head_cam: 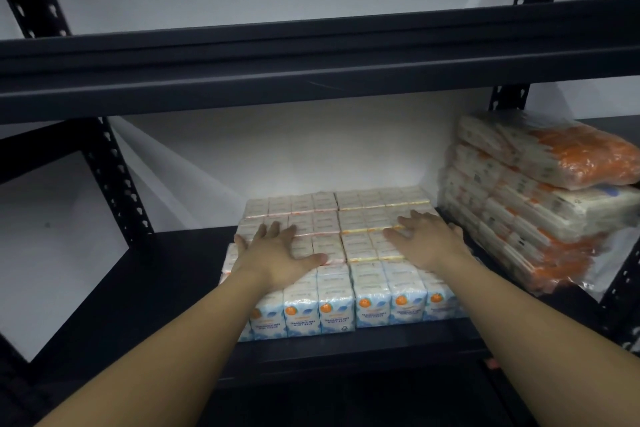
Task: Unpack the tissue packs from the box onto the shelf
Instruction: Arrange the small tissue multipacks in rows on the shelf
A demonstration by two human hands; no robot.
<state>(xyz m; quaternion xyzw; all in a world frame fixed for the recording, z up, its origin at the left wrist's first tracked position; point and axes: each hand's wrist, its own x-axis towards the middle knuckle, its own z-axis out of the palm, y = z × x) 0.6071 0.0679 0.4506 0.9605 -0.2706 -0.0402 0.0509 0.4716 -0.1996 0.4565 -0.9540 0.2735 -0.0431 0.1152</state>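
A block of small white and blue tissue packs with orange logos stands in tight rows on the dark shelf board. My left hand lies flat on top of the block's left half, fingers spread and straight. My right hand lies flat on the right half, its fingers reaching over the right edge. Neither hand grips a pack. The box is out of view.
A stack of larger plastic-wrapped tissue bundles with orange print fills the right end of the shelf. A black shelf beam crosses overhead. Black perforated uprights stand at both sides. A white wall is behind.
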